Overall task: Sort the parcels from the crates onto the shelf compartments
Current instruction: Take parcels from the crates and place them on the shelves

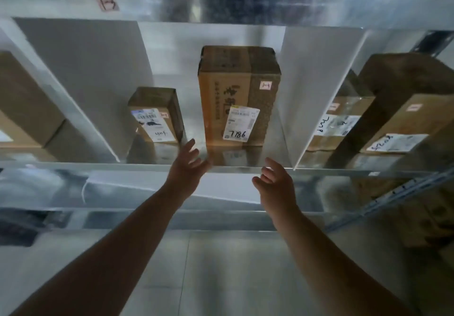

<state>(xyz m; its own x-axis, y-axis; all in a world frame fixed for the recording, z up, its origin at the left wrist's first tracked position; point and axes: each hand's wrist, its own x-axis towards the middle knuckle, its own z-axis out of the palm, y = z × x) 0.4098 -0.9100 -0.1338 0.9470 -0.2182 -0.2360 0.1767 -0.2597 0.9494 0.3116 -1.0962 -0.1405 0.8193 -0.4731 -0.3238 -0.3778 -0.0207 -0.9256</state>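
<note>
1. My left hand (189, 161) is wide open with the fingers spread. It holds nothing. It hangs just in front of the shelf (98, 166) edge, below the gap between two boxes.
2. My right hand (275, 180) is open too, with loose, bent fingers, and it is empty. It sits at 4 o'clock from the left hand.
3. The tall parcel (238, 94) stands upright in the middle compartment, at 12 o'clock from my hands. My hands are about as far apart as the box is wide. I think that is how I would hold it by its sides. Neither hand touches it.
4. The small parcel (156, 115) stands at 9 o'clock from the tall one, with a gap between them. Both boxes show their labels to the front, I think so the numbers are easy to read.
5. Both are brown cardboard with flat sides and square corners. The tall one has a white paper label (239, 124) with 7186 written on it.
6. The shelf is shiny metal and shows the boxes like a mirror. It looks smooth, so I think boxes slide easily on it.
7. Flat white dividers (81, 70) wall the compartment at 9 and 3 o'clock. A pink tag (107, 1) reading 13 sits up at 11 o'clock.
8. More parcels (405, 109) lie in the compartment at 3 o'clock. I see no crates.
</note>
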